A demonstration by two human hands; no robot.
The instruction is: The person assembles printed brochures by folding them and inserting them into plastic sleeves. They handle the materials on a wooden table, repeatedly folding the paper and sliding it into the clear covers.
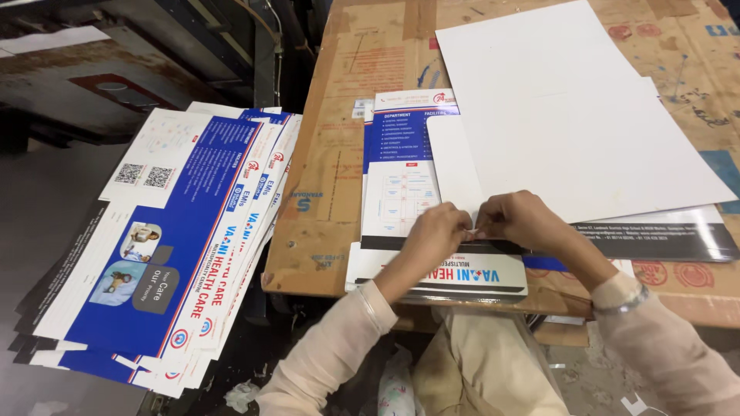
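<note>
Here both hands, left hand (433,231) and right hand (518,219), pinch a white sheet (570,131) corner.

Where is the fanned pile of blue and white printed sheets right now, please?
In the head view, the fanned pile lies at the left, off the cardboard-covered table, left of the left hand.

Bright overhead light with glare on the white sheet (570,115), dim left background, sharp focus, slight edge distortion.

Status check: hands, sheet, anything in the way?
Left hand and right hand pinch the lower edge of the white blank paper sheet. Sheet lies on blue-and-white printed folder stack. Nothing in the way.
</note>
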